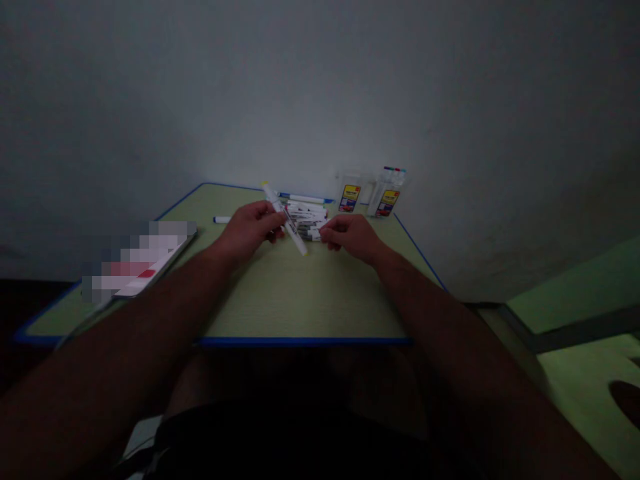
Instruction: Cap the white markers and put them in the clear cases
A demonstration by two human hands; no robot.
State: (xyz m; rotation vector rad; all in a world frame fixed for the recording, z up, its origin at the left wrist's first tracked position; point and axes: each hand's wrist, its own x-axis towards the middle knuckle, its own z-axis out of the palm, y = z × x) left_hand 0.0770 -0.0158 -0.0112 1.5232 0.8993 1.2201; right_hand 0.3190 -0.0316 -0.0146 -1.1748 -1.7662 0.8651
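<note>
My left hand (253,228) is closed around a white marker (286,219) with yellow ends, held at a slant above the table. To its right, my right hand (351,235) has thumb and fingers pinched together at the edge of a pile of white markers (307,212). Whether anything is between those fingertips is hidden by the hand and the dim light. Behind the pile lies a marker with blue ends (306,199). Another dark-blue-tipped marker (221,219) pokes out left of my left hand, partly covered by it.
Two clear plastic marker cases with yellow labels stand at the back right: one case (349,195) upright, the other case (386,197) with coloured tips at its top. A flat device (160,267), its screen blurred out, lies on the left of the blue-edged table (300,307). A wall rises behind.
</note>
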